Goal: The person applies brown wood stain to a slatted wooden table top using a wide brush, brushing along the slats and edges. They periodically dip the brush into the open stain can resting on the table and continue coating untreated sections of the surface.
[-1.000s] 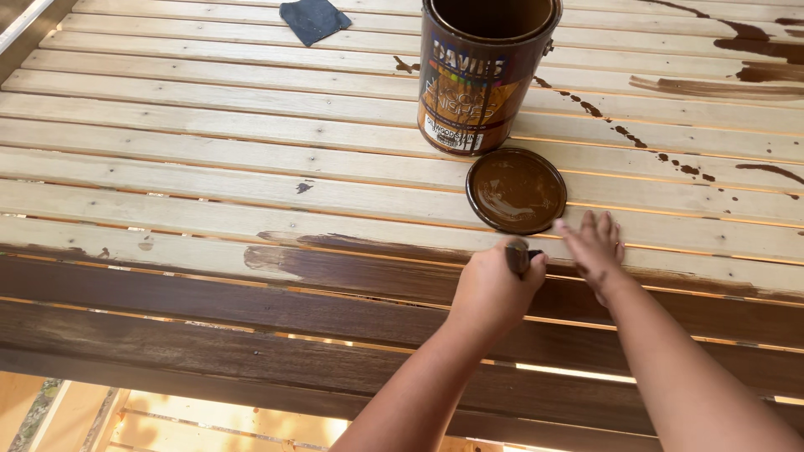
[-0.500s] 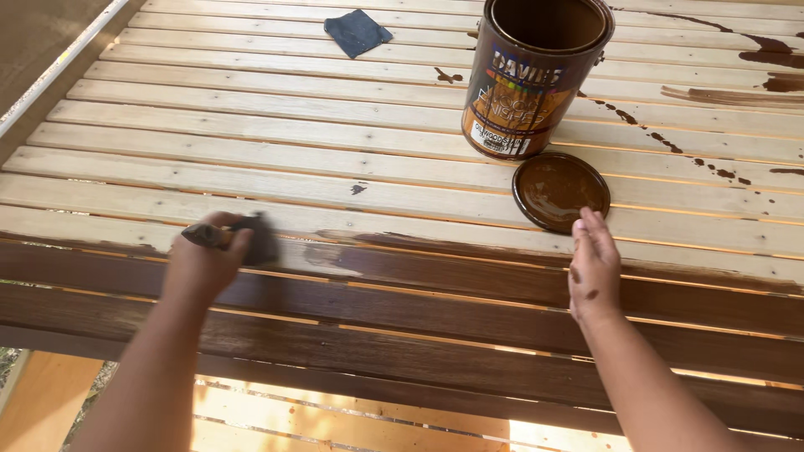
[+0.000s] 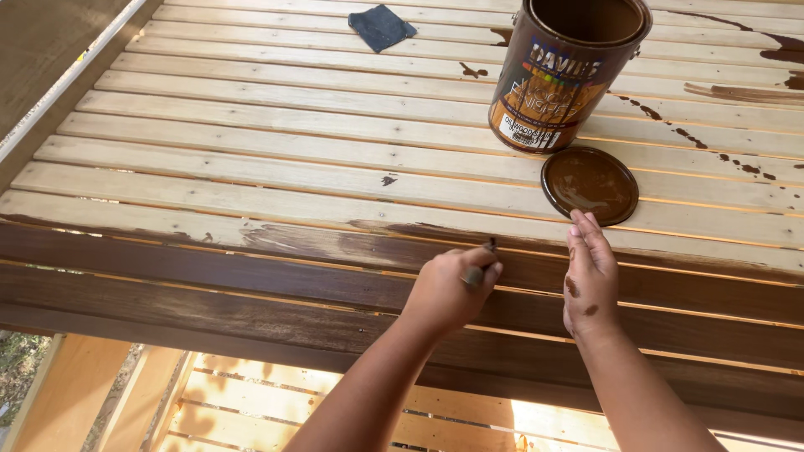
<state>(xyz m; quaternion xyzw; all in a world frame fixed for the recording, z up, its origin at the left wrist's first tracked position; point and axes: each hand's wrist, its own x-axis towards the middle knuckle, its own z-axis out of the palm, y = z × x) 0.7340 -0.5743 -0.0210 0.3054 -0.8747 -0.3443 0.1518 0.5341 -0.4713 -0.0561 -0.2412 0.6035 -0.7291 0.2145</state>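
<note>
Left hand (image 3: 448, 289) at lower centre fist-grips a small dark stain-soaked applicator (image 3: 481, 266), probably light, soft, slippery, best pinched at its dry end; right hand (image 3: 590, 276) flat, empty on slatted wooden bench (image 3: 251, 167).

Two bare forearms, no sleeves, no gloves, no rings or watch visible. Right hand (image 3: 591, 280): dark brown stain spots on back. Left hand (image 3: 448, 289): no clear stain marks. Nails short.

left hand (image 3: 448, 289) grips brush (image 3: 479, 269) | right hand (image 3: 590, 276) flat on slats (image 3: 251, 159)
</note>
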